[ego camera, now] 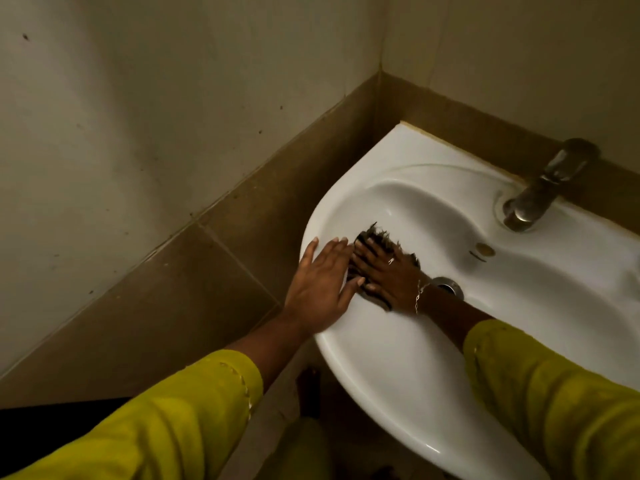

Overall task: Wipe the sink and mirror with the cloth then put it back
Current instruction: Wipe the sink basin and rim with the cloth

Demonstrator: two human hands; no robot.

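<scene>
A white ceramic sink (398,358) fills the right half of the view, mounted in a tiled corner. My right hand (388,271) lies flat inside the bowl's left slope, pressing a dark frayed cloth (379,237) against the ceramic; the cloth's edges show above and below my fingers. My left hand (320,285) rests flat and open on the sink's left rim, its fingertips touching the cloth's edge. No mirror is in view.
A metal tap (543,188) stands at the back right of the sink. The drain (448,287) is partly hidden behind my right wrist, and an overflow hole (485,250) sits above it. Brown tiles (214,265) and a pale wall (138,98) lie to the left.
</scene>
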